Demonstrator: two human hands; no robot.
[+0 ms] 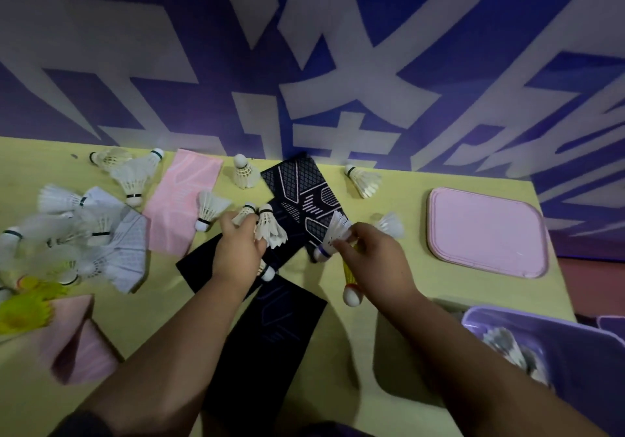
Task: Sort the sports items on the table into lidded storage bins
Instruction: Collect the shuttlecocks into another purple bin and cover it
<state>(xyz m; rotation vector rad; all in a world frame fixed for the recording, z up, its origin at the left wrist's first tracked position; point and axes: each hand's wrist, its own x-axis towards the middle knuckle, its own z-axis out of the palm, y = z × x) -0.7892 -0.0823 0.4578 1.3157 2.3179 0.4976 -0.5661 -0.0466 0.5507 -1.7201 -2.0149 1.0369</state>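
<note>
White feather shuttlecocks lie scattered over a yellow table point(162, 304) among flat patterned sleeves. My left hand point(236, 250) sits at the table's middle, closed around several white shuttlecocks point(269, 228). To its right, my right hand point(372, 260) grips a white shuttlecock point(333, 235) by its feathers and a yellow shuttlecock point(350, 284) that hangs below the palm. A purple bin point(575, 362) at the lower right holds several white shuttlecocks point(507, 348). A pink lid point(487, 232) lies flat at the right.
Black sleeves point(304, 193) lie under and beyond both hands, with a pink sleeve point(184, 196) and a white sleeve point(125, 244) further left. A heap of shuttlecocks point(67, 230) fills the left side, with yellow plastic ones point(23, 308) at the edge. A blue-and-white banner rises behind.
</note>
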